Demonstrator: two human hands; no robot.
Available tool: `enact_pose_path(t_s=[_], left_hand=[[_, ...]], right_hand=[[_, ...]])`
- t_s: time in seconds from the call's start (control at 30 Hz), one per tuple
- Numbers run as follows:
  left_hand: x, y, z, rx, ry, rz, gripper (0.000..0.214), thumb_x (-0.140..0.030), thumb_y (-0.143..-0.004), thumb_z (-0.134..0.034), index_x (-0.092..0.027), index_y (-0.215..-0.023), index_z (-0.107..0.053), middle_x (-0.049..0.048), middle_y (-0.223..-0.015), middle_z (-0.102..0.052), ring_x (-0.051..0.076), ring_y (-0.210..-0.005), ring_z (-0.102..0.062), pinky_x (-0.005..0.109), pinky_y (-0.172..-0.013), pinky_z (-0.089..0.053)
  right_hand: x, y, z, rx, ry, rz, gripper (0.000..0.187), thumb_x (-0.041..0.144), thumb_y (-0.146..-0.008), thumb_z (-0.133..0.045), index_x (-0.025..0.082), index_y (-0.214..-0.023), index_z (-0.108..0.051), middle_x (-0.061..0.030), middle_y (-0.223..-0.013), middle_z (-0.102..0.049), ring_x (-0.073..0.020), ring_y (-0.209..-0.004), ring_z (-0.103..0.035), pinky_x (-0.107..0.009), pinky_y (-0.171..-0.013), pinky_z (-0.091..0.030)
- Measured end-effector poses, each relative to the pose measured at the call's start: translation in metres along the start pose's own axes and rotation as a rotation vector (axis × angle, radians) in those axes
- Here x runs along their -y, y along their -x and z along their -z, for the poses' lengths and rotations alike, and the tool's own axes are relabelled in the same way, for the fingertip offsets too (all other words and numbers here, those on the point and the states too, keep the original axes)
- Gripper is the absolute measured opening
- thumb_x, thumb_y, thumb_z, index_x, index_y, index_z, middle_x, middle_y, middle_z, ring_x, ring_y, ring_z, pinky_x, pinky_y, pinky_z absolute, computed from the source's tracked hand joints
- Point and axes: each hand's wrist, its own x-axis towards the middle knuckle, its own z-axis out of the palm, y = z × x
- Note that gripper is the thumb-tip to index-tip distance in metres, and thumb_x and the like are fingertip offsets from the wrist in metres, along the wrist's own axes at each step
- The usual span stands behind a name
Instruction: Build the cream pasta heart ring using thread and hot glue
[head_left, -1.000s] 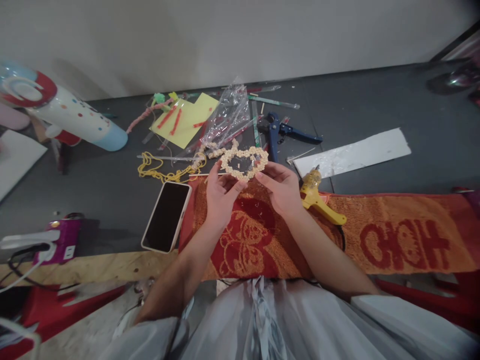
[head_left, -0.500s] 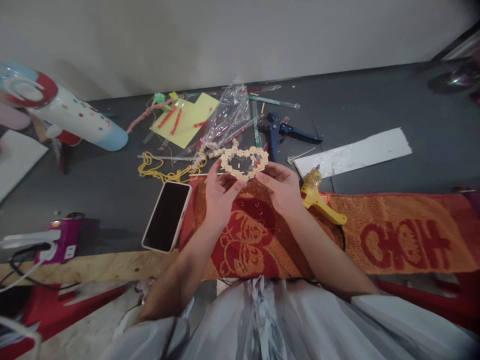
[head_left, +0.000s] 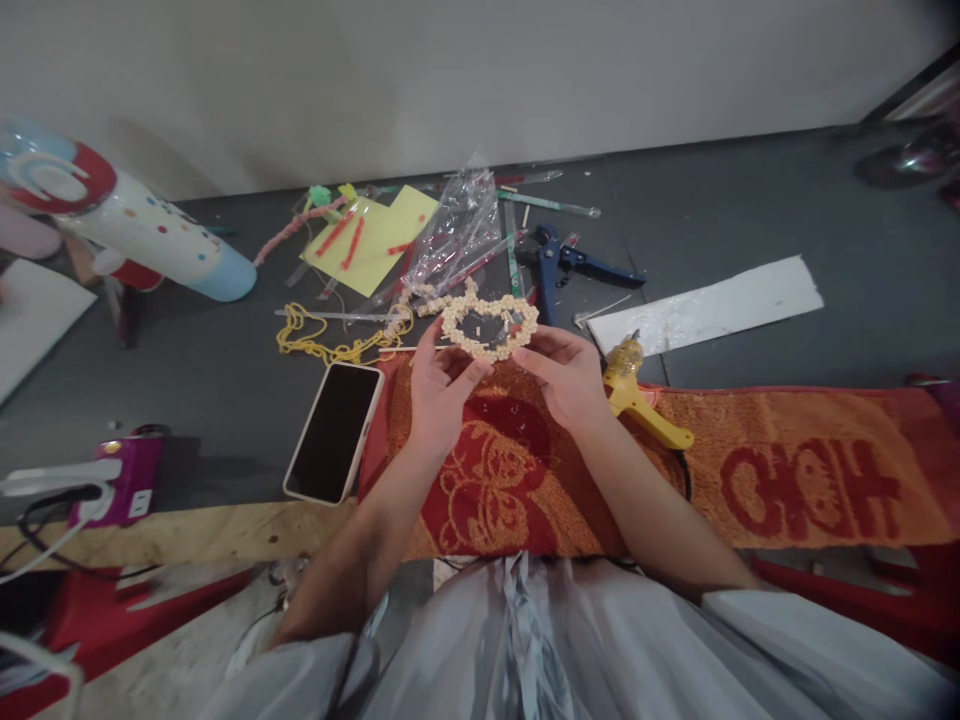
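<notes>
Both of my hands hold a cream, beaded heart-shaped ring [head_left: 489,325] above the far edge of an orange-and-red towel [head_left: 787,470]. My left hand [head_left: 439,392] pinches its lower left side, fingers closed on it. My right hand [head_left: 566,377] grips the lower right side the same way. A strand of the same cream beads [head_left: 427,297] trails from the heart to the left, over the grey floor.
A yellow glue gun [head_left: 637,395] lies beside my right hand. A phone [head_left: 334,431] lies left of the towel. Farther off are a yellow cord [head_left: 315,340], clear plastic wrap [head_left: 454,235], yellow paper [head_left: 367,240], a blue tool [head_left: 570,260] and a white strip [head_left: 705,305].
</notes>
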Motion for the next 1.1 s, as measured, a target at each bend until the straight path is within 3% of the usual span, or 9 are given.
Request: enact_pose_path(t_s=[0.53,0.87,1.1], left_hand=[[0.0015,-0.0005,0.0007,-0.013,-0.022,-0.013,0.077,-0.041,-0.064,-0.088,-0.03,-0.131,-0.051,-0.0002,-0.091,-0.061,0.012,-0.082,-0.063,0.026,-0.076,-0.056],[0.0042,-0.001,0.0004,-0.026,-0.069,-0.057,0.079,-0.045,-0.064,-0.087,-0.03,-0.132,-0.05,-0.0007,-0.089,-0.06,0.011,-0.08,-0.061,0.025,-0.074,-0.056],[0.0048,-0.0012,0.0006,-0.027,-0.083,-0.052,0.082,-0.048,-0.064,-0.086,-0.03,-0.135,-0.048,-0.0003,-0.09,-0.061,0.012,-0.079,-0.062,0.026,-0.076,-0.056]], right_hand=[[-0.0015,0.0011,-0.0006,0.011,0.027,0.004,0.036,0.038,-0.053,-0.091,0.026,-0.084,-0.077,-0.0008,-0.088,-0.077,-0.0189,-0.082,-0.07,-0.041,-0.087,-0.057],[-0.0005,0.0008,-0.0022,0.007,-0.028,-0.051,0.037,0.035,-0.05,-0.092,0.026,-0.083,-0.079,0.0013,-0.087,-0.078,-0.0161,-0.079,-0.069,-0.037,-0.086,-0.057],[-0.005,-0.0003,0.0,0.012,0.022,-0.031,0.035,0.036,-0.056,-0.09,0.026,-0.087,-0.077,0.0,-0.092,-0.077,-0.0182,-0.085,-0.07,-0.04,-0.09,-0.056]])
